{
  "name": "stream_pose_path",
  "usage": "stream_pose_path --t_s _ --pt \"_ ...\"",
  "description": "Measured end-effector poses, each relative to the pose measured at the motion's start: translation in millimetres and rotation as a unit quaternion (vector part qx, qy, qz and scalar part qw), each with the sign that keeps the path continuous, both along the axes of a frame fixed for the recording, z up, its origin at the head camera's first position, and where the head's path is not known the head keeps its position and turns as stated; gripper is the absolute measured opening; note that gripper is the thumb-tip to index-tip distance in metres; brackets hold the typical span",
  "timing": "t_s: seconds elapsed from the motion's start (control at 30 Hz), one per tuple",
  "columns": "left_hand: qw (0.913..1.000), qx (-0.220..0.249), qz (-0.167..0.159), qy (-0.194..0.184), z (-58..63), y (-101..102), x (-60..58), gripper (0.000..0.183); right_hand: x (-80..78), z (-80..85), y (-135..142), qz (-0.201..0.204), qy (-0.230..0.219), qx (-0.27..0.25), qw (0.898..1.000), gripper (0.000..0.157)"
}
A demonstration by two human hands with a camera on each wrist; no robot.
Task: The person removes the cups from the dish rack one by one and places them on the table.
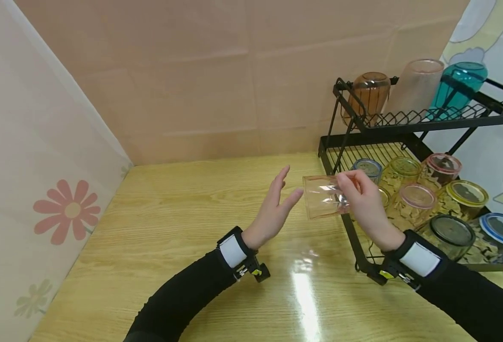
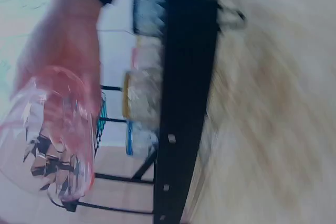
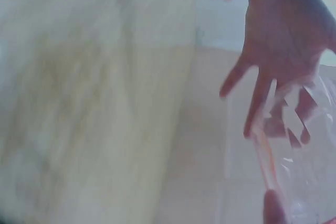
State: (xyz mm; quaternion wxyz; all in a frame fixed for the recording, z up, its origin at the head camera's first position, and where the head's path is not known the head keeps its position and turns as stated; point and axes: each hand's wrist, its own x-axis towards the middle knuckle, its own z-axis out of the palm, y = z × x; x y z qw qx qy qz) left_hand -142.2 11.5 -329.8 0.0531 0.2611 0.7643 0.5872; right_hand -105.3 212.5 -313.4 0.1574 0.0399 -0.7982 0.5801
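My right hand (image 1: 366,204) grips a clear pink drinking glass (image 1: 323,197) by one end, and the glass lies on its side in the air above the table. In the left wrist view the glass (image 2: 47,135) shows a faceted pattern within, with the right hand (image 2: 68,51) behind it. My left hand (image 1: 272,211) is raised just left of the glass, its fingers straight and its thumb apart from them. The right wrist view shows the left hand (image 3: 289,40) with spread fingers, partly seen through the glass (image 3: 304,166); any contact is unclear.
A black two-tier rack (image 1: 349,232) stands at the right. Its lower tier holds several upside-down glasses, among them a blue-edged glass (image 1: 501,235). The upper tier carries a brown glass (image 1: 368,92), a frosted glass (image 1: 418,88) and a teal glass (image 1: 460,88). Beneath lies a wooden table (image 1: 157,228).
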Motion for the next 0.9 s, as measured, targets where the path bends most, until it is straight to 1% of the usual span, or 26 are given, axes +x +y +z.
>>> stream_pose_path --t_s 0.03,0.1,0.17,0.23,0.27,0.33,0.47,0.5,0.57,0.63,0.7,0.77,0.9 --pt "0.9994 0.026 0.008 -0.023 1.1 0 -0.1 0.079 -1.8 -1.0 -4 0.004 -0.009 -0.039 0.999 0.033" --pt "0.9928 0.085 0.024 -0.081 3.4 2 0.4 0.078 -4.2 -3.1 -13 0.01 -0.034 -0.109 0.993 0.033" --pt "0.9807 0.135 0.042 -0.136 6.1 4 1.7 0.075 -6.2 -5.6 -23 0.001 -0.052 -0.159 0.986 0.033" --pt "0.9653 0.173 0.064 -0.184 9.2 6 3.7 0.074 -7.6 -8.3 -32 -0.01 -0.065 -0.194 0.979 0.033" --pt "0.9578 0.187 0.075 -0.205 10.6 7 4.6 0.074 -8.1 -9.6 -37 -0.018 -0.068 -0.205 0.976 0.033" --pt "0.9463 0.206 0.096 -0.23 13.5 9 6.2 0.074 -9.3 -11.6 -46 -0.03 -0.066 -0.234 0.969 0.031" --pt "0.9268 0.244 0.138 -0.25 19.7 13 8.8 0.075 -10.5 -12.3 -62 -0.029 -0.06 -0.297 0.953 0.031" --pt "0.9216 0.255 0.148 -0.253 21.2 14 9.4 0.074 -10.6 -12.2 -66 -0.029 -0.059 -0.305 0.95 0.031" --pt "0.9107 0.275 0.165 -0.26 24.2 16 10.7 0.073 -10.7 -11.7 -71 -0.032 -0.059 -0.313 0.947 0.033" --pt "0.9005 0.294 0.179 -0.266 27.2 18 12.0 0.073 -11.0 -11.8 -76 -0.036 -0.06 -0.312 0.948 0.034" --pt "0.8952 0.308 0.188 -0.262 29.1 20 12.1 0.075 -11.4 -12.0 -79 -0.037 -0.063 -0.308 0.948 0.034" --pt "0.8902 0.318 0.2 -0.257 30.6 22 11.6 0.075 -11.5 -11.9 -82 -0.037 -0.063 -0.312 0.947 0.033" --pt "0.8792 0.334 0.234 -0.247 30.8 24 8.5 0.073 -9.1 -11.8 -88 -0.031 -0.057 -0.322 0.944 0.03"
